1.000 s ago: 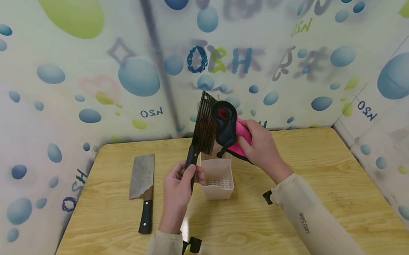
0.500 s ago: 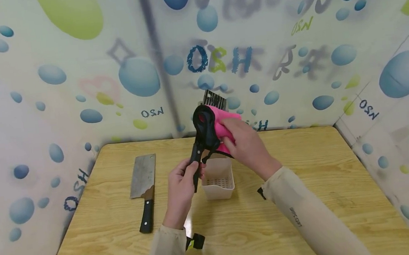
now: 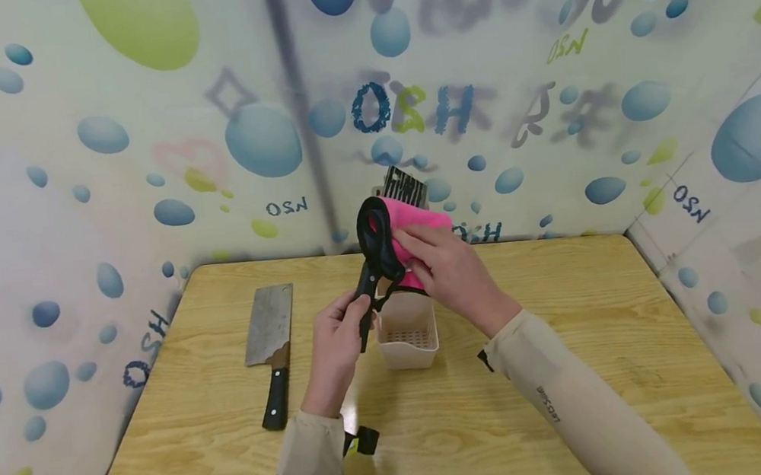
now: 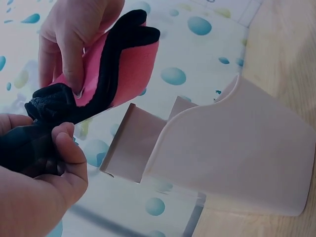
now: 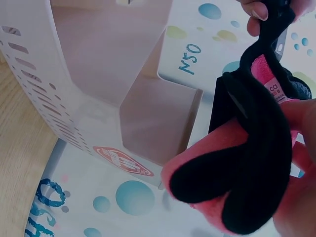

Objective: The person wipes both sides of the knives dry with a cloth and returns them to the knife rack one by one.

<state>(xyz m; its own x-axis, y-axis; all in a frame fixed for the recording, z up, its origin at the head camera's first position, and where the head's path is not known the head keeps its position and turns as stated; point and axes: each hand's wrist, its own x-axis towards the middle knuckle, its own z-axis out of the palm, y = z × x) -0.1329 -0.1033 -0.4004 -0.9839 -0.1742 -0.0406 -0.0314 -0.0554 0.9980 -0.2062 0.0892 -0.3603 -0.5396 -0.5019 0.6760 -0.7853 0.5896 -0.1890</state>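
On my feeds, the left hand (image 3: 335,341) has its fingers and thumb curled round the black handle of a dark-bladed knife (image 3: 366,285), blade end pointing up and tilted away. I see the right hand (image 3: 448,269) pinching a pink cloth (image 3: 416,217) edged in thick black trim (image 3: 379,234), which stands in front of the blade from the head camera, so only the blade's striped top (image 3: 405,187) shows above it. I can't tell whether the cloth goes right round the blade or just lies against it. My right wrist view catches a small white label (image 5: 274,90) inside the fold. Just beyond the held knife, a pale plastic holder (image 3: 409,355) stands on the wooden table (image 3: 507,409), its near compartment floored with a slotted grid; up close I make out a red oval mark (image 5: 123,160) on its side. Further to the left, a second cleaver (image 3: 270,324) lies flat, grey blade away from the person and black handle towards them. Behind everything, I have a wall (image 3: 506,42) covered in blue and green bubbles.
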